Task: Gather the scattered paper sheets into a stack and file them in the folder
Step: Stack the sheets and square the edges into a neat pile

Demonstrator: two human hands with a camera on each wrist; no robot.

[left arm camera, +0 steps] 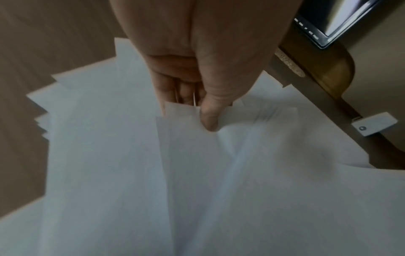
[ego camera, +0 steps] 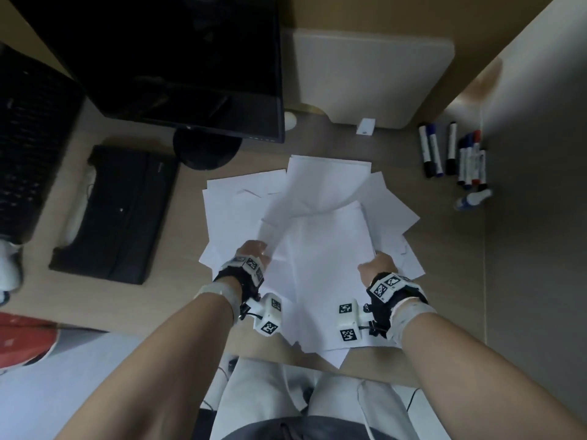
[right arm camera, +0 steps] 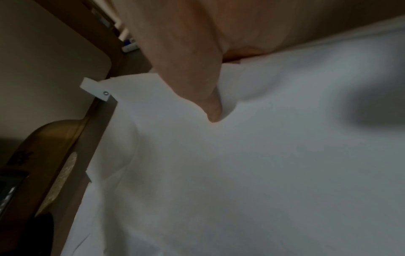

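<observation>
White paper sheets (ego camera: pixel 320 249) lie fanned on the surface (ego camera: pixel 165 306). My left hand (ego camera: pixel 252 252) pinches several at their edge, my right hand (ego camera: pixel 378 268) clamps the opposite side, squaring them; black folder (ego camera: pixel 114 214) waits left.

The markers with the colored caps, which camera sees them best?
The head view: the markers lie in a row on the desk, right of the paper sheets. The right wrist view catches only a blurry bit of them behind the right hand. The left wrist view shows none.
</observation>
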